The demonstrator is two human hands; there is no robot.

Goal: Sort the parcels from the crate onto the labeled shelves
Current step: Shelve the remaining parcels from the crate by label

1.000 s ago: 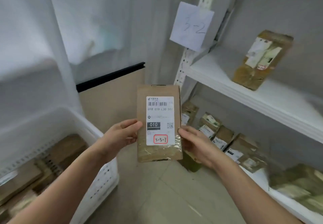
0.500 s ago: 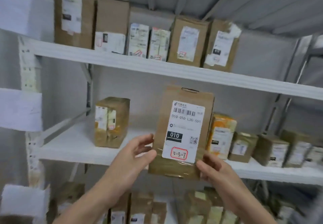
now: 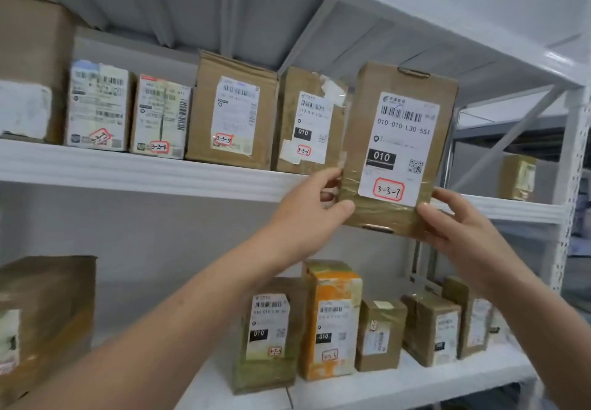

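A flat brown parcel [image 3: 398, 147] with a white label marked 3-3-7 in a red box is held upright in front of the upper white shelf [image 3: 144, 171]. My left hand [image 3: 315, 208] grips its lower left edge, thumb on the front. At the lower right corner my right hand [image 3: 454, 224] pinches it. The parcel's bottom hangs below the shelf's front edge, just right of the parcel marked 3-3-6 [image 3: 308, 122]. The crate is out of view.
Several parcels stand in a row on the upper shelf, among them the one marked 3-3-5 [image 3: 233, 112] and the one marked 3-3-4 [image 3: 160, 115]. The lower shelf [image 3: 415, 387] holds several more parcels. A white upright post [image 3: 572, 186] bounds the bay at the right.
The view rose from the crate and floor to the upper shelves. Both hands lifted the parcel from chest height to the upper shelf's front edge.
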